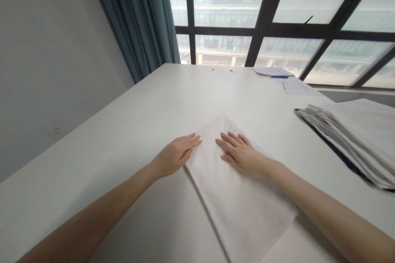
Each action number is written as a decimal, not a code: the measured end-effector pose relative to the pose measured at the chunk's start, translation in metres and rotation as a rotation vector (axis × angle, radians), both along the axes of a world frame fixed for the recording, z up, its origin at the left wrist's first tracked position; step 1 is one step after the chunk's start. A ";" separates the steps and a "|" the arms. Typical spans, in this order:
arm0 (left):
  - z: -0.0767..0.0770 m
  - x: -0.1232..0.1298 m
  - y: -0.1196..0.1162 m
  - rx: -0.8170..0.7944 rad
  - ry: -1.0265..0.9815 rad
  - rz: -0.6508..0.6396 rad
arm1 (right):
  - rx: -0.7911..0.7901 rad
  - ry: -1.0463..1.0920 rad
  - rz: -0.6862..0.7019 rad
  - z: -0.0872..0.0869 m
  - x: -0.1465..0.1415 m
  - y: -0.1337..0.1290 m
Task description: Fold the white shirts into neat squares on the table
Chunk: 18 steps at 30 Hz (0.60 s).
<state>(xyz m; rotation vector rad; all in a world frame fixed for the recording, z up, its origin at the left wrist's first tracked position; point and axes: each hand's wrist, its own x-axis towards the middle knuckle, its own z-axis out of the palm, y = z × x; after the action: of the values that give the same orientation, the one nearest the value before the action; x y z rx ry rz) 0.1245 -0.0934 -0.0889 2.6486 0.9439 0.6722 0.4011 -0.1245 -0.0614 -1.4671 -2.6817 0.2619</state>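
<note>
A flat white sheet, paper or thin cloth, (pixel 230 201) lies at an angle on the white table (pixel 123 131), with one corner pointing away from me. My left hand (pixel 177 154) rests at its left edge near the far corner, fingertips on the sheet and fingers stretched out. On top of the sheet, my right hand (pixel 242 154) lies palm down with its fingers spread. Neither hand grasps anything.
A stack of folded white sheets (pixel 364 131) with a dark bottom layer sits at the right. Farther back are papers (pixel 273 71) and a blue pen (pixel 279 77). A blue curtain (pixel 142 20) and windows stand beyond the table.
</note>
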 end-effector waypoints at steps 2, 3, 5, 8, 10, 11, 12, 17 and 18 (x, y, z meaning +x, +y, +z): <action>0.002 0.001 -0.002 -0.014 0.076 -0.003 | 0.019 -0.022 -0.022 -0.008 -0.005 -0.003; 0.002 0.001 -0.003 -0.014 0.117 -0.003 | 0.030 -0.020 -0.019 -0.010 -0.006 -0.003; 0.003 0.001 -0.005 -0.003 0.201 -0.011 | 0.042 -0.007 0.008 -0.013 -0.003 0.000; 0.004 0.000 -0.007 0.014 0.299 -0.030 | 0.054 0.006 0.044 -0.013 0.004 0.007; 0.005 -0.001 -0.009 0.012 0.346 -0.034 | 0.057 0.010 0.081 -0.012 0.011 0.012; 0.005 -0.001 -0.009 0.010 0.367 -0.032 | 0.059 0.013 0.106 -0.011 0.014 0.014; 0.005 -0.002 -0.010 0.009 0.386 -0.030 | 0.062 0.016 0.133 -0.011 0.017 0.017; 0.005 -0.001 -0.012 0.017 0.448 -0.012 | 0.100 0.013 0.257 -0.009 0.033 0.034; 0.005 0.000 -0.013 0.024 0.459 0.002 | 0.122 -0.001 0.247 -0.009 0.035 0.036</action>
<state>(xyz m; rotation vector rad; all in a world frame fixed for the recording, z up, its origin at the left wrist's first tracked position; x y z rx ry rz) 0.1248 -0.1060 -0.0842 2.8816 1.0506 0.0671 0.4359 -0.0883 -0.0703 -1.1041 -2.8221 0.1088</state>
